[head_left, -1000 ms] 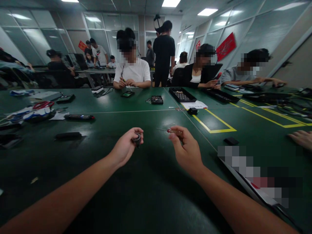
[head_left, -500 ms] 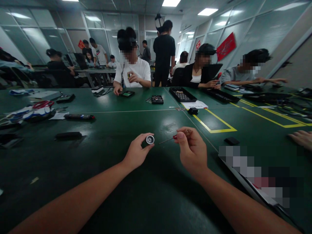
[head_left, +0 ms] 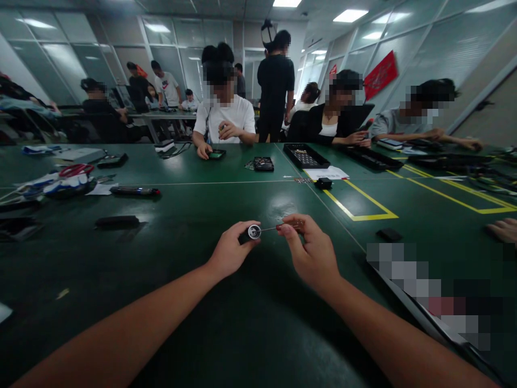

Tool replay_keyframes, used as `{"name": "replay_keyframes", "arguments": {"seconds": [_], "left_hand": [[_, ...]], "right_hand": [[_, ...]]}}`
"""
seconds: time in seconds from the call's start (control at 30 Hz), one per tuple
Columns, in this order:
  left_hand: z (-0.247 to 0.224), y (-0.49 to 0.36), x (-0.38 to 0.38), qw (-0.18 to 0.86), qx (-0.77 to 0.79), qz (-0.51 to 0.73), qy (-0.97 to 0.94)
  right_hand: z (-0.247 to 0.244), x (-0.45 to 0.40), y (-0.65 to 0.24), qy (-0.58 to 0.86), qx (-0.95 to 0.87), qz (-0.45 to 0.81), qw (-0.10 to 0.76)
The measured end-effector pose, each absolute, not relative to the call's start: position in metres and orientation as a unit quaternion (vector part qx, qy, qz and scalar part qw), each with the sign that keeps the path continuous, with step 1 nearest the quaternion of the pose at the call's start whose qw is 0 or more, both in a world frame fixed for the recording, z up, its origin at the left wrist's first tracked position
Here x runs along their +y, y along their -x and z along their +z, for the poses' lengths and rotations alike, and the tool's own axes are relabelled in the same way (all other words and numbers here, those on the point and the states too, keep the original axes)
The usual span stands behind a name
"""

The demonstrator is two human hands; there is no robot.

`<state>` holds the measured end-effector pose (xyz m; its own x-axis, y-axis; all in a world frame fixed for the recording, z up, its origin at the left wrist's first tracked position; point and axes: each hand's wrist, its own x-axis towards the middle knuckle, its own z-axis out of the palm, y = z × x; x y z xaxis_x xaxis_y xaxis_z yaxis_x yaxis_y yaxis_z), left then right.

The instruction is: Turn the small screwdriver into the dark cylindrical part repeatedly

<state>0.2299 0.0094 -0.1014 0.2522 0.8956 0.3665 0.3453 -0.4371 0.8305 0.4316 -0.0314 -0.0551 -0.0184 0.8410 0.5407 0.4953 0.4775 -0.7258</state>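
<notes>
My left hand (head_left: pixel 230 251) is closed around a short dark cylinder with a silvery rim (head_left: pixel 254 232), its hollow end turned toward my right hand. Inside that rim are small parts too fine to name. My right hand (head_left: pixel 317 256) pinches a thin screwdriver (head_left: pixel 268 229) by its reddish handle, which the fingers partly cover. The screwdriver's shaft points left, and its tip is at the cylinder's opening; how deep it reaches I cannot tell. Both hands are raised over the green table (head_left: pixel 226 334).
Left lie a black bar-shaped item (head_left: pixel 117 222), a dark pen-like tool (head_left: pixel 135 192) and cables (head_left: pixel 70 180). A small black block (head_left: pixel 389 234) and a blurred-out panel (head_left: pixel 428 296) are on the right. Another person's hand (head_left: pixel 503 231) rests at the right edge. Co-workers sit opposite, beyond black trays (head_left: pixel 306 156).
The screwdriver has moved left and levelled out, so its tip now meets the cylinder's open end. The cylinder has turned slightly, showing more of its dark side.
</notes>
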Motion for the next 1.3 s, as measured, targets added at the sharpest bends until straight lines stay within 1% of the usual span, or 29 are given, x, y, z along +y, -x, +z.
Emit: {"name": "replay_keyframes", "arguments": {"seconds": [0.2,0.33,0.43,0.63,0.97,1.13,1.3], "left_hand": [[-0.1001,-0.2297,0.0083,0.313,0.419,0.435,-0.733],[-0.0981,-0.2303,0.0068,0.310,0.424,0.422,-0.739],[-0.0972,-0.2309,0.0063,0.314,0.425,0.419,-0.738],[-0.0988,-0.2301,0.0078,0.319,0.435,0.432,-0.723],[-0.0990,-0.2296,0.0077,0.320,0.428,0.421,-0.733],[-0.0976,-0.2300,0.0076,0.319,0.443,0.423,-0.723],[-0.0973,-0.2311,0.0063,0.319,0.431,0.415,-0.735]], "right_hand": [[-0.0515,-0.0375,-0.4329,0.425,-0.739,0.233,0.468],[-0.0511,-0.0401,-0.4331,0.420,-0.734,0.217,0.487],[-0.0510,-0.0400,-0.4318,0.440,-0.720,0.192,0.501],[-0.0547,-0.0369,-0.4306,0.472,-0.692,0.181,0.516],[-0.0536,-0.0390,-0.4303,0.465,-0.712,0.174,0.496],[-0.0576,-0.0374,-0.4298,0.465,-0.698,0.173,0.516],[-0.0526,-0.0381,-0.4287,0.471,-0.698,0.177,0.510]]}}
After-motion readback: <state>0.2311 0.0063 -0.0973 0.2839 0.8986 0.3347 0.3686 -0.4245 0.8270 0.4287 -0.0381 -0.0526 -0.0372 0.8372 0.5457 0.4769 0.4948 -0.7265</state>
